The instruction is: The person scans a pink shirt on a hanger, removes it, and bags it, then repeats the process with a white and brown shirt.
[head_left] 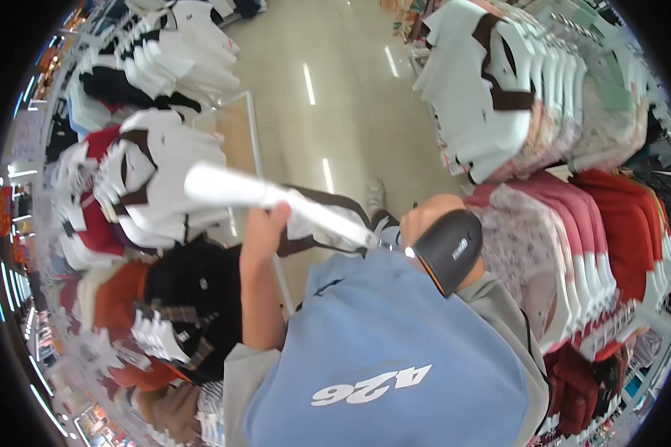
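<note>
My left hand (267, 223) is closed on a long white hanger (306, 210), whose left end is blurred. A metal hook shows at its right end. A white garment with dark brown trim (313, 227) hangs beside and partly behind the hanger. My right hand (431, 214) is curled near the hook, with its fingertips hidden. A black device with an orange edge (451, 252) lies over the right hand and wrist; whether it is gripped or strapped on cannot be made out.
Racks of clothes stand on both sides: white tops (462, 97) and pink tops (566, 216) at right, more white tops (175, 160) and black garments (194, 279) at left. A shiny tiled floor (343, 97) runs between them. A white rack frame (255, 138) stands left of the aisle.
</note>
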The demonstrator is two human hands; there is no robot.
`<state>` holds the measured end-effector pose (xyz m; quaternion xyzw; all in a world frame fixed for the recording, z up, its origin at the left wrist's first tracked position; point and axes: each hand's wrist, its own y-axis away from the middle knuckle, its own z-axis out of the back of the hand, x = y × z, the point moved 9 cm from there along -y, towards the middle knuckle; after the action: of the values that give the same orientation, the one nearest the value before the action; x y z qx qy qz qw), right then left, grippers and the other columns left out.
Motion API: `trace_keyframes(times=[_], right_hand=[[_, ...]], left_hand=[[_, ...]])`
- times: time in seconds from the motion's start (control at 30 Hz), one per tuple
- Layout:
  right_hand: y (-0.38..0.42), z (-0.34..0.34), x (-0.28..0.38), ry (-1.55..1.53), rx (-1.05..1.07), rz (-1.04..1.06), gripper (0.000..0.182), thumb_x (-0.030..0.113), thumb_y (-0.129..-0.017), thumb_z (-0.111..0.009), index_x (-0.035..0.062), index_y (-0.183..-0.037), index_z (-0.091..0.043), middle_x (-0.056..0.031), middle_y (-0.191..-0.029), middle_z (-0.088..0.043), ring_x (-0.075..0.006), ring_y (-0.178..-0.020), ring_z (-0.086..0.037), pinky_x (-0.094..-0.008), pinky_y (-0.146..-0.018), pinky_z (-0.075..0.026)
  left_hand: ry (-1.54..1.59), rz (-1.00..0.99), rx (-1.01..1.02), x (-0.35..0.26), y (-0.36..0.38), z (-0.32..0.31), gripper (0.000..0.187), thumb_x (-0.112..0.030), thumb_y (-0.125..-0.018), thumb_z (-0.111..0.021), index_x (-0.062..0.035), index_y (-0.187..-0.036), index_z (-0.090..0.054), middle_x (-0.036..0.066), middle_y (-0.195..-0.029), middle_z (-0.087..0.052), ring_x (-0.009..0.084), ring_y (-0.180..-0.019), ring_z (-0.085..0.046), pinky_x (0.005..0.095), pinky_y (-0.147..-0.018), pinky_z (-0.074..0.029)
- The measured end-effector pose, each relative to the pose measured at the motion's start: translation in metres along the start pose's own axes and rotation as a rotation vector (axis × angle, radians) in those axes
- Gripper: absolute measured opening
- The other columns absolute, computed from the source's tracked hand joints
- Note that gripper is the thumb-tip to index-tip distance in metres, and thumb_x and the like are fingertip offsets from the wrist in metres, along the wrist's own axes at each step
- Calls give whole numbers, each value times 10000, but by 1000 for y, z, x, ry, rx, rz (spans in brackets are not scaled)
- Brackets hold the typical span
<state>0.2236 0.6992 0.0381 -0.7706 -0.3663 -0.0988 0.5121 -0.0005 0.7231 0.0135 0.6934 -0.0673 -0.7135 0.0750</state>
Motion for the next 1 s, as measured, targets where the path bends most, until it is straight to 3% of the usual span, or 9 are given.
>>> trace_keyframes(times=[0.07, 0.2, 0.3, 0.4, 0.43, 0.53, 0.77, 0.83, 1.0], right_hand=[[-18, 30, 20, -10, 181, 62, 417, 299, -770, -691, 21, -554, -467, -129, -513, -490, -304, -420, -421, -364, -390, -291], [-78, 101, 69, 1540, -495, -696, 270, 161, -507, -625, 11, -452, -408, -142, -480, -394, -324, -439, -375, -371, -433, -293], [-52, 176, 35, 735, -365, -344, 195, 159, -607, -658, 44, -528, -523, -104, -444, -421, -286, -418, -434, -340, -441, -334], [-69, 241, 55, 88, -305, -65, 360, 286, -785, -647, 16, -1021, -613, -132, -688, -617, -140, -452, -497, -254, -573, -460], [-84, 264, 72, 93, -187, 178, 501, 254, -763, -624, -31, -1167, -550, -117, -802, -637, -152, -594, -530, -290, -726, -455], [-64, 348, 56, 235, -927, -319, 386, 107, -700, -636, -29, -1057, -584, -63, -667, -588, -112, -569, -532, -242, -591, -433], [-93, 468, 4, 619, -834, -1017, 227, 9, -682, -650, -22, -891, -566, -53, -618, -556, -125, -529, -539, -269, -479, -421], [-110, 494, 35, 435, -1184, -576, 279, -16, -694, -611, -29, -970, -571, -55, -611, -554, -124, -513, -528, -272, -467, -411], [-164, 523, 69, 173, -1246, -206, 568, 41, -701, -601, -24, -1258, -513, -49, -618, -516, -113, -568, -466, -250, -566, -373]], left_hand=[[-128, -54, -46, -12, -26, 10, 545, -471, -823, -633, 43, -999, -584, 64, -913, -609, 142, -830, -562, 305, -744, -463], [-11, 253, -321, -9, -84, 45, 372, -297, -822, -625, 42, -965, -571, 70, -880, -591, 129, -782, -546, 308, -709, -452], [-48, 210, -420, -31, -119, 60, 374, -219, -824, -601, 81, -1037, -530, 122, -939, -585, 168, -833, -565, 307, -748, -457], [131, 169, -587, -29, -141, 93, 412, -224, -820, -599, 99, -1068, -531, 150, -988, -588, 210, -877, -586, 338, -794, -465], [145, 177, -586, -24, -152, 102, 412, -224, -820, -599, 99, -1068, -531, 150, -988, -588, 210, -877, -586, 338, -794, -465], [266, 145, -623, -12, -193, 127, 428, -218, -812, -596, 101, -1090, -535, 159, -1007, -597, 213, -891, -600, 354, -801, -477], [330, 135, -498, -34, -335, 172, 424, -244, -838, -513, 95, -1092, -544, 187, -1017, -616, 283, -933, -625, 392, -842, -495], [427, 78, -525, -32, -373, 190, 422, -290, -880, -494, 75, -1084, -552, 169, -1011, -620, 269, -932, -623, 383, -843, -491], [659, 142, -648, -16, -466, 195, 430, -403, -934, -483, -18, -1106, -566, 83, -1068, -612, 212, -1024, -579, 361, -879, -465]])
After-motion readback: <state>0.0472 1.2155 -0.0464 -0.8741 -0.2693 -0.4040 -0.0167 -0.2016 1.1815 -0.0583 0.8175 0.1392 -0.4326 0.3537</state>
